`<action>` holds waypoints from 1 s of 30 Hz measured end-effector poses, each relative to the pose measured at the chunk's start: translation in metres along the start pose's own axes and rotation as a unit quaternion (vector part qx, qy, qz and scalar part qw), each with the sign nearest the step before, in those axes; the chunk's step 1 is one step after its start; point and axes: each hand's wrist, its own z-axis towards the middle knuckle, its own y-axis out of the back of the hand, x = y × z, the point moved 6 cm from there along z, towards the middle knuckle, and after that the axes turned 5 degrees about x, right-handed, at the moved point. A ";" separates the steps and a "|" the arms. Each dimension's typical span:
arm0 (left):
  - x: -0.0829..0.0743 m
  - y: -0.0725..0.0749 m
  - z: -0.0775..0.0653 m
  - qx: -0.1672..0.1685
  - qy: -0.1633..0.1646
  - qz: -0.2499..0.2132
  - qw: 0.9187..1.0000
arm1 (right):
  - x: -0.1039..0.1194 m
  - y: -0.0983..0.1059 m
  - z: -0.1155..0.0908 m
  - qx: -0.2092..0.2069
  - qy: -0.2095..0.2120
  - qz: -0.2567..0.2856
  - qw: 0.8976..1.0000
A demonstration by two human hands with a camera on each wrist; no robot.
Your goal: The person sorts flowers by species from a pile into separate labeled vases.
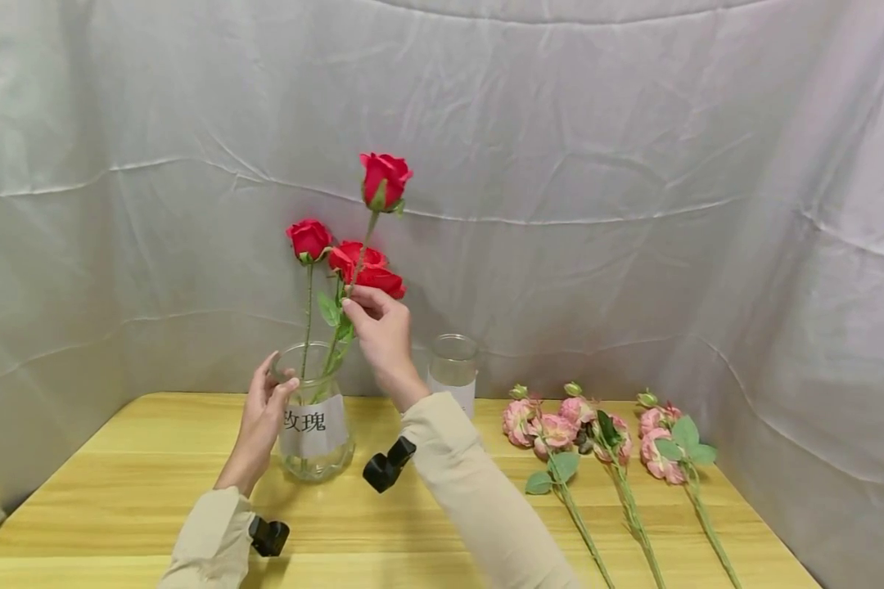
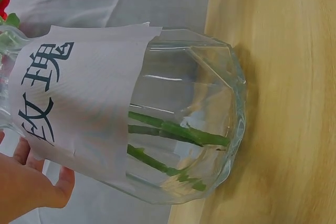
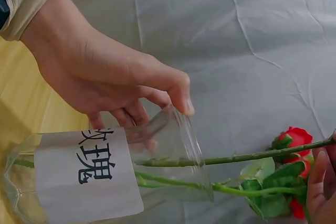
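Sleeves: the left forearm (image 1: 209, 540) comes up from the lower edge at a slant, and the right forearm (image 1: 479, 499) crosses inward and reaches higher (each with a black wrist device (image 1: 269, 537) at its cuff).
Pink flowers: three stems (image 1: 555, 433) lie on the tabletop (image 1: 118, 491) to the right, blooms pointing away from the person.
Left hand: raised beside the labelled jar (image 1: 317, 468), the left hand (image 1: 261, 421) clasps its neck, thumb against the rim and fingers bent round the other side.
Labelled jar: upright on the tabletop, clear glass, with a white paper label (image 1: 315, 429) and green stems inside.
Right hand: above and right of the jar's mouth, wrist angled up and left, the right hand (image 1: 388, 339) pinches the raised rose (image 1: 385, 182) by its stem between thumb and fingers.
Raised rose: bloom uppermost, tilted slightly right, higher than the other red roses (image 1: 310, 239) standing in the jar; I cannot tell where its stem ends.
Second jar: a glass jar (image 1: 454, 348) stands behind the right cuff, partly hidden.
Backdrop: wrinkled grey cloth (image 1: 560, 164).
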 end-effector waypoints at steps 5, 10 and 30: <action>0.000 -0.001 0.000 0.005 -0.001 0.002 1.000 | 0.000 -0.011 0.003 0.005 -0.009 -0.085 0.996; 0.000 -0.004 0.002 0.008 -0.003 -0.003 1.000 | -0.001 -0.024 0.004 0.007 0.006 -0.154 0.988; 0.001 -0.008 0.003 0.004 0.002 0.008 1.000 | -0.011 -0.036 0.000 0.060 -0.073 -0.307 0.947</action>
